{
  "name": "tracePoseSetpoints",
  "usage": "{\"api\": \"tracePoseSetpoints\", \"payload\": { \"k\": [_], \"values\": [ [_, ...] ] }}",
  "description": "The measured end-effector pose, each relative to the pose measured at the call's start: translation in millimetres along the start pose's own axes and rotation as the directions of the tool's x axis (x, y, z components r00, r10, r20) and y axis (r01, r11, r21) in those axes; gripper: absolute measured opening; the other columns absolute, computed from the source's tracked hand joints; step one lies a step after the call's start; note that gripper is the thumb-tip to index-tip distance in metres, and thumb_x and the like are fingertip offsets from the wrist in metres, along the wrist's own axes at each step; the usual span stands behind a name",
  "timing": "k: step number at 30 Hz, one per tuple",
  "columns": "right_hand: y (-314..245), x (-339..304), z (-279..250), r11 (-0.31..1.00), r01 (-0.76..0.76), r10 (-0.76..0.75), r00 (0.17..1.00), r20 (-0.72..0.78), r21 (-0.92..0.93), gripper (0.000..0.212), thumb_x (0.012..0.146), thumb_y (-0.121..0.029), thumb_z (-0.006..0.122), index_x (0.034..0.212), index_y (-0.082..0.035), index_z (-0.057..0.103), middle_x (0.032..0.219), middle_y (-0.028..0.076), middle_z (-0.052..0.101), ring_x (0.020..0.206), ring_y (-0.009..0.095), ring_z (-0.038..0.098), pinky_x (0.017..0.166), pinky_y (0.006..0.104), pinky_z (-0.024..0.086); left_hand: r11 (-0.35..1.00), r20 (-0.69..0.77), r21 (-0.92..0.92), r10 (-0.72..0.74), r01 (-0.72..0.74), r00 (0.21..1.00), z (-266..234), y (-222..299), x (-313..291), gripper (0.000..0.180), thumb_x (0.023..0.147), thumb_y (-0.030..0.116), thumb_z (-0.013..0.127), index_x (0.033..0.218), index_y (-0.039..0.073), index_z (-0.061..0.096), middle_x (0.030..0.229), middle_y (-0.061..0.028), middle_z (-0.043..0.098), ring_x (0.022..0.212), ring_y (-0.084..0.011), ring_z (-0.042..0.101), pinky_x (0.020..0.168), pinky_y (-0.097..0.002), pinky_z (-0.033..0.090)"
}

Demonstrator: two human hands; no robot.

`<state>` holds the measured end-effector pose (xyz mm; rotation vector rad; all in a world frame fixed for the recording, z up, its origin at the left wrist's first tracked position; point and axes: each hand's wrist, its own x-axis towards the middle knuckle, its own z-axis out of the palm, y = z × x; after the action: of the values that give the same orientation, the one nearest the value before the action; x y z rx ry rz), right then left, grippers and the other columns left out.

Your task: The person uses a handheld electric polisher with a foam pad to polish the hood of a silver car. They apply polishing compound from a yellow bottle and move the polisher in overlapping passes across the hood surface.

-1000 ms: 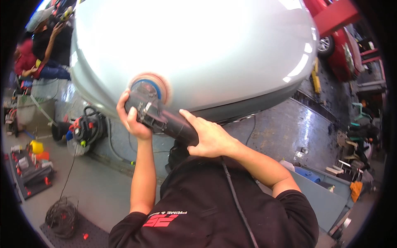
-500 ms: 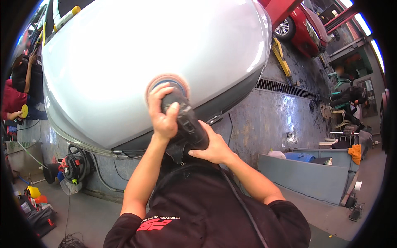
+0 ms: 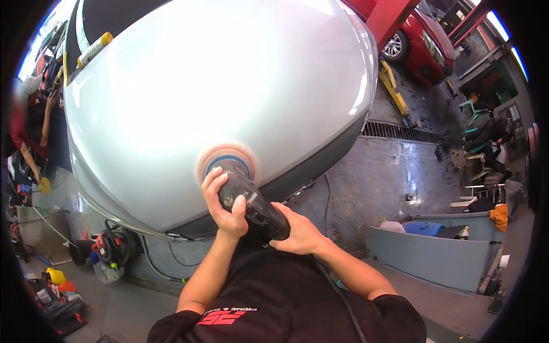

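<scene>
A black electric polisher (image 3: 260, 208) lies between my two hands, its round pinkish foam pad (image 3: 229, 150) resting on the pale silver hood (image 3: 154, 154) of a car. The pad's rim looks blurred. My left hand (image 3: 227, 206) is wrapped over the polisher's head, just behind the pad and its blue backing. My right hand (image 3: 302, 231) grips the rear end of the body, close to my torso. A dark cord (image 3: 340, 300) runs down over my black shirt. Beyond the pad, bright glare covers much of the hood.
At the left, another person's hand holds a yellow disc (image 3: 44, 185). A vacuum-like machine with a hose (image 3: 108, 246) stands front left. To the right are a grey bin (image 3: 429, 260), a floor drain grate (image 3: 394, 131), a yellow lift arm (image 3: 393, 91) and a red car (image 3: 426, 54).
The polisher and both my hands have come nearer to me across the hood, toward its front edge. The view has shifted slightly. At the left, the other person's hand with the yellow disc is lower.
</scene>
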<state>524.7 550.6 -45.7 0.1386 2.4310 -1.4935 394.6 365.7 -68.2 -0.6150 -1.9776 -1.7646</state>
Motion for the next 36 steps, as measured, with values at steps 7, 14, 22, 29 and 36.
{"api": "tracePoseSetpoints", "payload": {
  "k": [7, 14, 22, 29, 36],
  "values": [
    [5.4, -3.0, -8.0, 1.000, 0.007, -0.001, 0.982, -0.190, 0.030, 0.111, 0.076, -0.024, 0.089, 0.169, -0.010, 0.029, 0.152, 0.026, 0.057, 0.138, 0.044, 0.060, 0.116, 0.0475, 0.050, 0.995, 0.211, -0.085, 0.059, -0.042, 0.976, 37.4, -1.7, 29.0, 0.060, 0.085, 0.031, 0.076, 0.134, -0.001, 0.063, 0.147, -0.0249, 0.054, 0.139, -0.0431, 0.049, 0.122, -0.0574, 0.034],
    [50.1, -15.0, -58.0, 0.988, -0.046, 0.100, 0.919, -0.382, 0.148, 0.113, 0.076, -0.027, 0.096, 0.167, -0.006, 0.032, 0.145, 0.024, 0.064, 0.134, 0.035, 0.066, 0.114, 0.0445, 0.052, 0.980, 0.403, -0.123, 0.194, -0.158, 0.894, 142.7, 0.7, 55.0, 0.059, 0.080, 0.030, 0.079, 0.131, 0.003, 0.067, 0.146, -0.0206, 0.055, 0.140, -0.0421, 0.048, 0.118, -0.0548, 0.037],
    [142.7, -14.7, -177.7, 0.953, 0.053, 0.095, 0.884, -0.457, 0.300, 0.100, 0.076, -0.019, 0.095, 0.159, -0.002, 0.042, 0.138, 0.013, 0.063, 0.128, 0.024, 0.062, 0.112, 0.0406, 0.049, 0.972, 0.386, -0.170, 0.216, -0.161, 0.897, 315.5, 14.1, 76.6, 0.050, 0.075, 0.024, 0.081, 0.121, 0.007, 0.072, 0.137, -0.0183, 0.060, 0.130, -0.0422, 0.055, 0.116, -0.0544, 0.037],
    [167.4, 5.4, -265.9, 0.854, 0.064, 0.224, 0.850, -0.476, 0.516, 0.071, 0.079, -0.009, 0.091, 0.137, -0.004, 0.051, 0.119, 0.005, 0.064, 0.107, 0.016, 0.063, 0.097, 0.0351, 0.054, 0.971, 0.339, -0.193, 0.204, -0.144, 0.919, 439.7, 9.6, 105.9, 0.040, 0.076, 0.024, 0.079, 0.114, 0.011, 0.074, 0.130, -0.0142, 0.063, 0.125, -0.0396, 0.057, 0.114, -0.0529, 0.039],
    [124.5, 38.9, -297.4, 0.922, 0.028, 0.159, 0.883, -0.442, 0.387, 0.081, 0.079, -0.012, 0.091, 0.147, -0.002, 0.048, 0.119, 0.005, 0.064, 0.105, 0.016, 0.064, 0.095, 0.0358, 0.055, 0.977, 0.306, -0.168, 0.181, -0.134, 0.935, 427.4, -0.6, 153.7, 0.035, 0.083, 0.024, 0.075, 0.115, 0.009, 0.075, 0.129, -0.0157, 0.068, 0.122, -0.0395, 0.061, 0.113, -0.0510, 0.042]
  ]
}}
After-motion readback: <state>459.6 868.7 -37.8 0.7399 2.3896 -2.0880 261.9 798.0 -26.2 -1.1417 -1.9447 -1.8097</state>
